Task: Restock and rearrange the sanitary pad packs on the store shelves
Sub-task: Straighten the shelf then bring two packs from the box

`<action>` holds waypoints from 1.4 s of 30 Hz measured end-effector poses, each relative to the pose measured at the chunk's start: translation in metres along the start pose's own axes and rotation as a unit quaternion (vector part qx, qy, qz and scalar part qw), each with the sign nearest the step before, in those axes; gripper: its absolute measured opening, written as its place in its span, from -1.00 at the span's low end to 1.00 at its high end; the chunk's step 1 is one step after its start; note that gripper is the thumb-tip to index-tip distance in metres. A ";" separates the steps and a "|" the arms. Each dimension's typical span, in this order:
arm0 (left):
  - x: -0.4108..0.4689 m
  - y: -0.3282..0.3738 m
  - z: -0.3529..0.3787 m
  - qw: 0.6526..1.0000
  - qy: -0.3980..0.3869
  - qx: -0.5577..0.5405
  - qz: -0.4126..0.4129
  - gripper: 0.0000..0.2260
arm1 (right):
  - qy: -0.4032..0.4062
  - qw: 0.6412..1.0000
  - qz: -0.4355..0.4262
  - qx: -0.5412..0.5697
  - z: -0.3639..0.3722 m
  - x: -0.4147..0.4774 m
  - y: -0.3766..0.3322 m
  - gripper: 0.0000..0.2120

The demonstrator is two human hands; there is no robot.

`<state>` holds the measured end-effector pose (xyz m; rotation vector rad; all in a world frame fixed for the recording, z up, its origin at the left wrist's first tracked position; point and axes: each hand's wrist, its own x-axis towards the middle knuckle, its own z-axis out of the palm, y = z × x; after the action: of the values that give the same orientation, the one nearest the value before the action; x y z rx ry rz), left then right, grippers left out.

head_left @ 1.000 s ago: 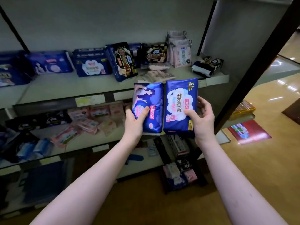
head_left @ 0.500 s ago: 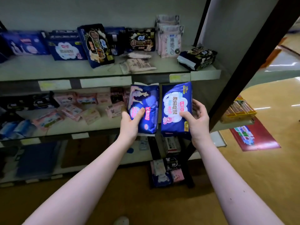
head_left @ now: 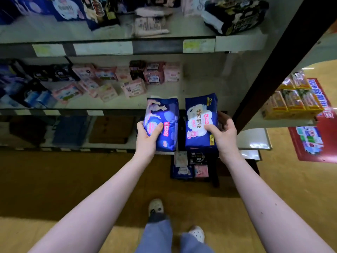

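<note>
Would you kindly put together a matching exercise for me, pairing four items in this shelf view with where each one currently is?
Items
1. blue pack with white cloud print
2. blue pack with pale figure print
3. black pack
4. yellow boxes

Places
A. at the right end of the upper shelf
B. held in the left hand
C. on the neighbouring shelf to the right
D. held in the right hand

Pairs: 1-D, 2-B, 3-A, 4-C
</note>
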<state>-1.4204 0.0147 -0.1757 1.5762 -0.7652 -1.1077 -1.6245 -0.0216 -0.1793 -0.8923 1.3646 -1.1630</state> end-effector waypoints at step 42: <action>0.231 -0.443 0.112 0.967 -0.149 0.199 -0.045 -0.55 | 0.302 0.855 0.388 0.164 -0.061 0.147 0.559 -0.46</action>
<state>-1.4603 -0.1080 -0.6712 1.8115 -1.1858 -1.3378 -1.6508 -0.0183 -0.7602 0.3281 1.7089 -0.9907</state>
